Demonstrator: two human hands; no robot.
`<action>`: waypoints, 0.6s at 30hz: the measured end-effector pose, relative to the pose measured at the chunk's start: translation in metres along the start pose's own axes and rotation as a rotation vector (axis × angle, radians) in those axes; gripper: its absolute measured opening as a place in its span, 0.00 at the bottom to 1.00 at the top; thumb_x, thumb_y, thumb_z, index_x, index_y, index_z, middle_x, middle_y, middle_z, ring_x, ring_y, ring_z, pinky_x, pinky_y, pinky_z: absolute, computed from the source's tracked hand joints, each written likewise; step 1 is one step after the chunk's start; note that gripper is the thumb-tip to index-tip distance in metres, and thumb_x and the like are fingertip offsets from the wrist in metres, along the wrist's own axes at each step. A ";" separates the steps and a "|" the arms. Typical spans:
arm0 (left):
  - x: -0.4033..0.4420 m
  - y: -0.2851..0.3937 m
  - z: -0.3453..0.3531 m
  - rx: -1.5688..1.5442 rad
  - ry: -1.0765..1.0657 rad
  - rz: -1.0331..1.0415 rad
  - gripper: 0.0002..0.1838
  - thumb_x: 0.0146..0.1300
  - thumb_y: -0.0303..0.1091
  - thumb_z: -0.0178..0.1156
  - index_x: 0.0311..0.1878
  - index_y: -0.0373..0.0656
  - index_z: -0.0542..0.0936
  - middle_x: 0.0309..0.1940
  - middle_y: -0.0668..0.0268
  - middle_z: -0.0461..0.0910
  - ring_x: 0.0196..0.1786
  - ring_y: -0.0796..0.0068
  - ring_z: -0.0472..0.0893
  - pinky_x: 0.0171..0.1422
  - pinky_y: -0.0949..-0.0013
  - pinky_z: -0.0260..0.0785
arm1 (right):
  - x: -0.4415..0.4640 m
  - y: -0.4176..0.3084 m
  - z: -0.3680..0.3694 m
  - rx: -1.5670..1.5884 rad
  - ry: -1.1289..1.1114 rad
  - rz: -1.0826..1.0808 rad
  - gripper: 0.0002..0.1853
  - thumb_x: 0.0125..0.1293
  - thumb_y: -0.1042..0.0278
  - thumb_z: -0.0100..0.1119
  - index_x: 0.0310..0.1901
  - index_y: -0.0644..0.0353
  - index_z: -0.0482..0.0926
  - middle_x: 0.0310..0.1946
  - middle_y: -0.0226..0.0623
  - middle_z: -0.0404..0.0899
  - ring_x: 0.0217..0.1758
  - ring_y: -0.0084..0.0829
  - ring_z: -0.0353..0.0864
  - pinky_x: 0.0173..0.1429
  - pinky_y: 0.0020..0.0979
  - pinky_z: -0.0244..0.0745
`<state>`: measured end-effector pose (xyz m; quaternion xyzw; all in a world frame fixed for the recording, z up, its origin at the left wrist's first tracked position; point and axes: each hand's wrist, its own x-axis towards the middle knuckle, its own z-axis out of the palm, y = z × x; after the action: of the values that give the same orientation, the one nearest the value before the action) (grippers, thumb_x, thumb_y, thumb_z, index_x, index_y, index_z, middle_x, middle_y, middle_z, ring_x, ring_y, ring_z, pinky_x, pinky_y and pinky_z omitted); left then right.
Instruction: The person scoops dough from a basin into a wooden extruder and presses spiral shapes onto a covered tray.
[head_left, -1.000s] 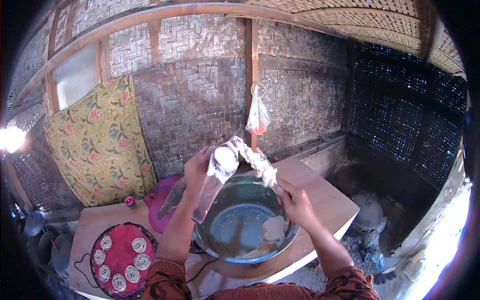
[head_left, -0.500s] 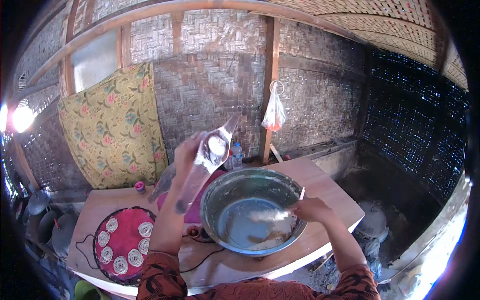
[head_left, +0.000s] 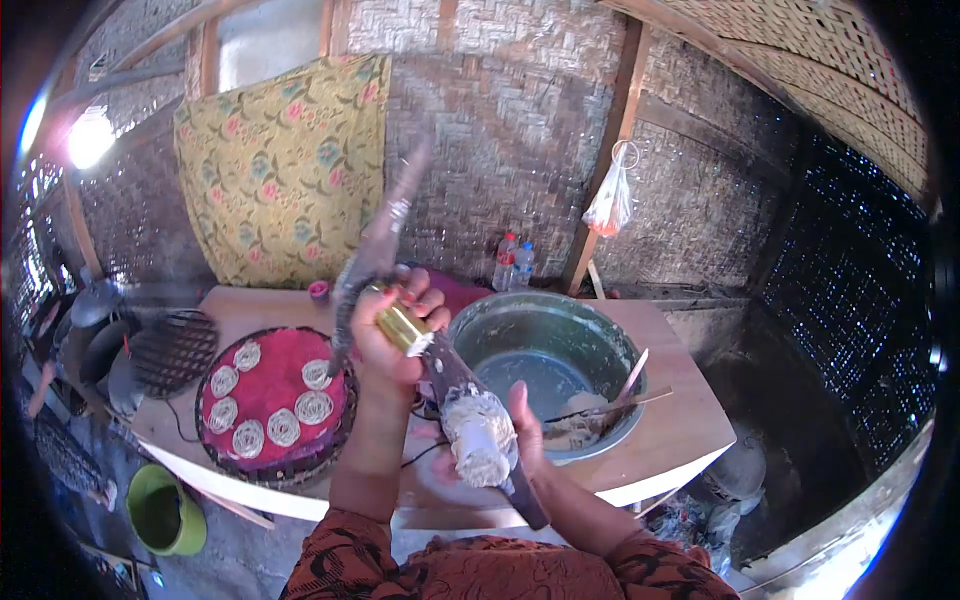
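My left hand (head_left: 395,330) is closed around a brass-coloured cylinder (head_left: 404,330) on a dark wooden press handle (head_left: 375,245), blurred and raised above the table. Just below it, a second dark wooden press piece (head_left: 450,370) slants towards me, its white cup (head_left: 482,445) heaped and smeared with pale dough (head_left: 478,412). My right hand (head_left: 530,435) grips this piece from behind, thumb up; its fingers are hidden. Behind my right hand stands a large basin (head_left: 520,310) with dough (head_left: 580,425) at its near side and a stick (head_left: 610,405) across it.
On the table's left, a round tray with a pink sheet (head_left: 270,385) bears several coiled dough nests (head_left: 283,427). Two plastic bottles (head_left: 513,262) stand behind the basin. A green bucket (head_left: 165,510) is on the floor; a bag (head_left: 610,200) hangs from a post.
My right hand has left the basin and come to the press piece with dough on its cup. My left hand now holds the brass-cylinder part. The view has shifted left.
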<state>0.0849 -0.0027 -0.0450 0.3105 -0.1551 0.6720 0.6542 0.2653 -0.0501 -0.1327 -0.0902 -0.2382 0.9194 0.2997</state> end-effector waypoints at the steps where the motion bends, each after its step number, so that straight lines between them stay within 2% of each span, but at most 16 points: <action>1: -0.014 -0.003 -0.007 0.120 0.136 0.017 0.07 0.53 0.32 0.54 0.35 0.44 0.71 0.32 0.68 0.69 0.36 0.72 0.72 0.38 0.66 0.66 | -0.005 0.011 -0.001 0.048 -0.147 0.022 0.49 0.56 0.23 0.40 0.61 0.66 0.62 0.53 0.59 0.71 0.41 0.49 0.78 0.39 0.39 0.76; 2: -0.029 -0.005 -0.012 0.240 0.270 0.037 0.06 0.53 0.30 0.53 0.36 0.43 0.73 0.37 0.66 0.72 0.40 0.68 0.75 0.44 0.61 0.70 | -0.011 0.016 0.002 0.010 -0.124 0.010 0.45 0.57 0.25 0.41 0.56 0.66 0.65 0.46 0.56 0.75 0.30 0.40 0.78 0.26 0.31 0.70; 3: -0.048 -0.001 -0.029 0.492 0.362 0.110 0.09 0.55 0.30 0.53 0.41 0.42 0.74 0.42 0.63 0.74 0.45 0.65 0.76 0.48 0.58 0.70 | -0.017 0.019 0.008 -0.029 -0.100 -0.001 0.43 0.59 0.26 0.41 0.52 0.66 0.68 0.40 0.53 0.79 0.20 0.32 0.77 0.13 0.23 0.64; 4: -0.068 0.004 -0.046 0.748 0.479 0.160 0.12 0.57 0.30 0.54 0.45 0.41 0.75 0.47 0.61 0.76 0.50 0.62 0.77 0.53 0.55 0.70 | -0.028 0.015 0.013 -0.036 -0.105 0.024 0.43 0.59 0.26 0.41 0.52 0.66 0.68 0.40 0.53 0.79 0.20 0.32 0.77 0.13 0.23 0.64; 6: -0.111 0.012 -0.059 1.037 0.606 0.164 0.13 0.55 0.32 0.57 0.45 0.42 0.76 0.44 0.62 0.77 0.46 0.63 0.77 0.49 0.58 0.70 | -0.052 -0.001 0.016 -0.313 0.008 -0.157 0.41 0.61 0.28 0.40 0.56 0.65 0.68 0.35 0.52 0.79 0.22 0.32 0.78 0.16 0.22 0.67; 8: -0.151 0.006 -0.060 1.093 0.593 0.043 0.15 0.53 0.34 0.60 0.45 0.44 0.77 0.40 0.62 0.78 0.42 0.64 0.78 0.46 0.61 0.71 | -0.065 -0.017 0.009 -0.462 -0.085 -0.230 0.42 0.61 0.32 0.44 0.63 0.64 0.59 0.40 0.53 0.76 0.25 0.31 0.79 0.18 0.22 0.69; 10: -0.184 -0.008 -0.052 1.125 0.521 -0.087 0.16 0.51 0.35 0.63 0.45 0.45 0.78 0.37 0.63 0.79 0.38 0.66 0.79 0.43 0.63 0.71 | -0.079 -0.009 0.051 -0.862 0.114 -0.584 0.47 0.60 0.36 0.50 0.67 0.65 0.47 0.49 0.55 0.71 0.26 0.30 0.79 0.18 0.22 0.69; 11: -0.196 -0.014 -0.048 1.157 0.477 -0.138 0.17 0.50 0.36 0.64 0.46 0.46 0.79 0.35 0.63 0.80 0.36 0.66 0.80 0.41 0.65 0.71 | -0.090 -0.011 0.060 -0.918 0.050 -0.563 0.49 0.58 0.45 0.58 0.68 0.65 0.41 0.56 0.55 0.65 0.35 0.34 0.80 0.30 0.28 0.76; 12: -0.205 -0.017 -0.039 1.213 0.430 -0.169 0.18 0.49 0.37 0.66 0.46 0.47 0.79 0.33 0.64 0.80 0.34 0.67 0.80 0.39 0.66 0.72 | -0.094 -0.007 0.060 -0.910 0.047 -0.542 0.49 0.58 0.45 0.58 0.68 0.65 0.41 0.56 0.55 0.65 0.35 0.34 0.80 0.30 0.28 0.76; 13: -0.212 -0.018 -0.031 1.290 0.380 -0.178 0.19 0.48 0.38 0.67 0.46 0.48 0.80 0.31 0.64 0.81 0.32 0.67 0.81 0.38 0.67 0.72 | -0.096 -0.002 0.060 -1.153 0.023 -0.621 0.49 0.57 0.48 0.61 0.68 0.65 0.42 0.56 0.54 0.66 0.40 0.37 0.79 0.39 0.32 0.75; 15: -0.227 -0.015 -0.010 1.477 0.277 -0.149 0.21 0.47 0.40 0.70 0.46 0.49 0.81 0.28 0.65 0.82 0.28 0.68 0.82 0.34 0.70 0.72 | -0.098 0.011 0.065 -1.373 -0.047 -0.675 0.49 0.56 0.51 0.63 0.68 0.65 0.44 0.55 0.53 0.66 0.45 0.40 0.78 0.47 0.36 0.75; 16: -0.226 -0.001 0.048 1.708 0.177 -0.156 0.21 0.47 0.39 0.70 0.46 0.50 0.81 0.28 0.64 0.82 0.29 0.67 0.82 0.36 0.70 0.72 | -0.104 0.015 0.076 -1.505 -0.082 -0.644 0.49 0.53 0.52 0.66 0.67 0.66 0.45 0.56 0.54 0.66 0.49 0.42 0.77 0.52 0.37 0.72; 17: -0.236 -0.001 0.059 1.725 0.218 -0.213 0.21 0.48 0.43 0.69 0.47 0.51 0.81 0.29 0.64 0.82 0.31 0.68 0.82 0.38 0.69 0.72 | -0.111 0.017 0.089 -1.640 -0.126 -0.616 0.50 0.51 0.53 0.68 0.67 0.67 0.47 0.57 0.56 0.67 0.53 0.43 0.75 0.56 0.39 0.69; 18: -0.240 0.003 0.077 1.866 0.186 -0.385 0.21 0.49 0.47 0.68 0.46 0.51 0.81 0.29 0.64 0.82 0.31 0.69 0.82 0.38 0.68 0.72 | -0.115 0.018 0.101 -1.778 -0.173 -0.596 0.51 0.49 0.54 0.70 0.66 0.69 0.48 0.57 0.57 0.67 0.57 0.45 0.73 0.61 0.40 0.66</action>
<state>0.0866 -0.2383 -0.1349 0.6722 0.5492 0.4278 0.2519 0.3180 -0.1700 -0.0510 -0.1528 -0.8874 0.2892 0.3249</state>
